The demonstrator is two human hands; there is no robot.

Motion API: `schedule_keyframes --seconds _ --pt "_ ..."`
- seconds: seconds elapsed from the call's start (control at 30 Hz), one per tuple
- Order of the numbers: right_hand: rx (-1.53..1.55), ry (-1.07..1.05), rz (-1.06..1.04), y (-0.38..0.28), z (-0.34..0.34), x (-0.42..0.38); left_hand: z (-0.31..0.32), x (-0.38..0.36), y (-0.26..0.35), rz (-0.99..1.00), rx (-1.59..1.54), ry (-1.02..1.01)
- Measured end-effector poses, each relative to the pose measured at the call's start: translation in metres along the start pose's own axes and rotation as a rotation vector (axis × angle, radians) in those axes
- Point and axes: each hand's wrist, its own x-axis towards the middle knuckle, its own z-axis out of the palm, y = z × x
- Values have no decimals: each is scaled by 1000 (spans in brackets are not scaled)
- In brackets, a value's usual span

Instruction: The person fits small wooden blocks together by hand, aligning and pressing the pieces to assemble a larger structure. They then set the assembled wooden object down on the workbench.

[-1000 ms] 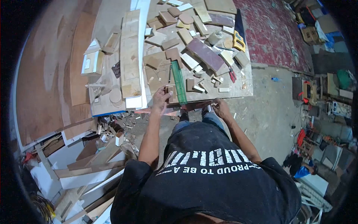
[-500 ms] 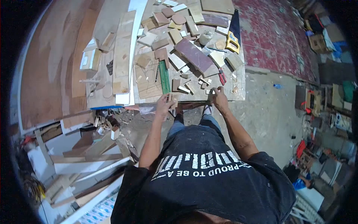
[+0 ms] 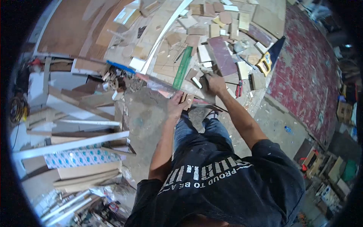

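My left hand [image 3: 176,107], at the table's near edge, is closed on a small wooden block [image 3: 188,100]. My right hand [image 3: 214,83] reaches over the tabletop among small wood offcuts, its fingertips mostly hidden beneath it. Beside those fingers lies a small white-faced block [image 3: 196,82]. A green ruler [image 3: 183,68] lies on the board to the left of my right hand. Just beyond that hand is a maroon-faced board [image 3: 222,56]. A red utility knife [image 3: 239,89] rests to its right.
A handsaw with a yellow handle [image 3: 266,63] lies at the table's right side. A cloudy jar [image 3: 240,46] stands among many offcuts. Long scrap boards [image 3: 72,154] are piled on the floor at left. A red worn floor area [image 3: 302,72] stretches away at right.
My right hand has moved from the table's near edge inward over the small offcuts. My left hand still holds the block near the edge. The head view has turned and shifted.
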Motion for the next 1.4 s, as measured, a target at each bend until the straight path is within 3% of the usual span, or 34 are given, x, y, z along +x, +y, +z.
schedule_keyframes --seconds 0.2,0.23,0.27,0.33,0.37,0.47,0.5,0.6,0.7,0.8,1.0,1.07,1.2,1.27,1.4 --pt "2 19 57 -3 -23 -2 27 -14 4 1 -2 -34" --pt "80 193 61 1 -22 -11 32 -11 2 -6 -2 -54" --pt "70 193 85 9 -27 -23 38 -8 0 -30 57 -78" --pt "458 335 108 25 -44 -54 51 3 -17 -63 117 -135" --pt "507 401 261 24 -53 -75 56 9 -28 -37 115 -204" --pt "676 455 434 45 -34 -136 77 29 -60 11 165 -360" --pt "629 475 401 51 -22 -156 87 32 -64 2 253 -376" --pt "550 394 433 49 2 -212 118 23 -47 -5 496 -425" --pt "686 364 625 34 10 -235 131 36 -54 62 744 -458" --pt "742 359 679 20 5 -242 132 56 -62 128 898 -505" --pt "756 440 614 8 -1 -224 138 69 -45 255 1191 -597" --pt "752 481 542 9 -6 -217 144 65 -36 257 1187 -594" --pt "797 481 587 12 -6 -208 143 64 -38 320 1155 -523" --pt "799 474 456 14 -11 -205 141 60 -40 309 1139 -485" --pt "839 426 384 15 -18 -193 145 48 -36 218 1092 -402"
